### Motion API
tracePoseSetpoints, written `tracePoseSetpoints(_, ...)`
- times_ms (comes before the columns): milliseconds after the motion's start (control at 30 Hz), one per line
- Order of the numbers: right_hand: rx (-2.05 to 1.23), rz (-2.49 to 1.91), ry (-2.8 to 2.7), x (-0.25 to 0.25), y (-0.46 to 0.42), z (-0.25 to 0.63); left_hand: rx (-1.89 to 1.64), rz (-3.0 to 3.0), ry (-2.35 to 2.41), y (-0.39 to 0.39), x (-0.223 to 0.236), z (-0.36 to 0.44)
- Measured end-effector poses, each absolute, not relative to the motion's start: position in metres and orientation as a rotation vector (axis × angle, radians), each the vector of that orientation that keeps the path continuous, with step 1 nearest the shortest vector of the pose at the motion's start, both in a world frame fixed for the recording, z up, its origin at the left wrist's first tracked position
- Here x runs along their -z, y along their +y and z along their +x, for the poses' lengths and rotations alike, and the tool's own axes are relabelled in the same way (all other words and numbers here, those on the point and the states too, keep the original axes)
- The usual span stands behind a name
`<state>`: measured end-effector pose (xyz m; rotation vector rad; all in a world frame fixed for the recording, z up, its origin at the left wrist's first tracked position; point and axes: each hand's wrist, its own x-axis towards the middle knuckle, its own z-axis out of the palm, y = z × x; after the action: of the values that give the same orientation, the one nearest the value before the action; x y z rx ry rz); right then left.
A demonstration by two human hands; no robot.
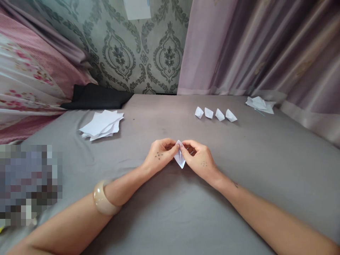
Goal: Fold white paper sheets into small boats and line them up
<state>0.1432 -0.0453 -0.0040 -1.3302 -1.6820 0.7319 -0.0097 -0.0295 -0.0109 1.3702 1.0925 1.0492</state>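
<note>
A folded paper (181, 160) is being pinched between left hand (160, 154) and right hand (201, 158), over the grey sheet (170, 209) — apparently being braced behind by half-hidden fingers (168, 141) — and could be skewed or torn by uneven pulling.

The left hand (160, 154) and right hand (203, 161) have fingers partly hidden behind the folded paper (181, 161). The top edge cuts off the white wall sheet (138, 10). Pixelation obscures the left-edge patch (29, 184). A dark speck (134, 119) is too small to identify.
</note>
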Motion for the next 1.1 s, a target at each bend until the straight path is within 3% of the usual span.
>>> tracePoseSetpoints(1100, -1.131, -1.252, -1.509, 0.000, -0.042, 0.147, -0.900, 1.322, 1.159, -0.031, -0.003, -0.008)
